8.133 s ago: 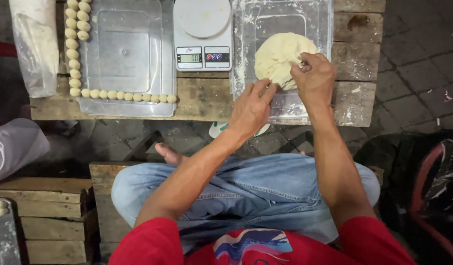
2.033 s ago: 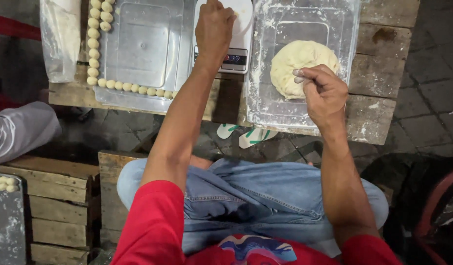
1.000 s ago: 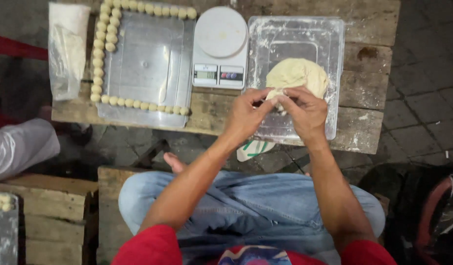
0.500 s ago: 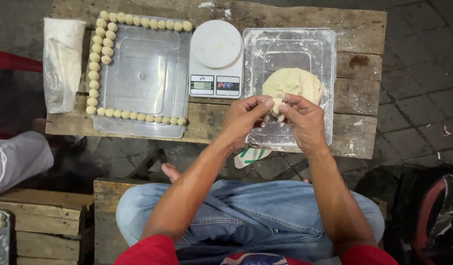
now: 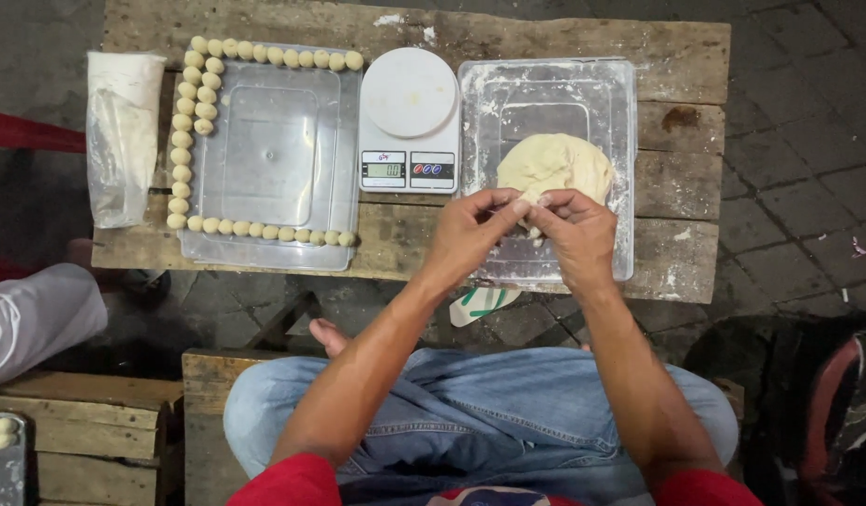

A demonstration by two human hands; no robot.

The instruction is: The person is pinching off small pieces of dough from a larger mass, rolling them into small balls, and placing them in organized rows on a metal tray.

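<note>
The left hand [image 5: 472,230] and the right hand [image 5: 574,232] met fingertip to fingertip just right of the frame's centre, both pinching a small bit of dough at the near edge of the dough lump [image 5: 555,167]. The fingers were curled in and pressed together on that bit; I could not tell whether it had come free of the lump or was only being pulled. The lump lay in the floured clear tray [image 5: 480,94] at the upper right of the wooden bench [image 5: 677,56].

By the look of it, the work was well under way but far from finished. Small dough balls [image 5: 180,173] lined 3 sides of the other clear tray [image 5: 274,150] at the upper left, with a short second column beside the left row, while its middle and right side stood bare. The lump was still large, so plenty remained to be portioned. The white kitchen scale [image 5: 410,94] between the 2 trays had nothing on its plate.

Both forearms reached forward from the lap and converged, wrists bent slightly down, elbows spread over the crossed, denim-clad legs [image 5: 433,422].
</note>
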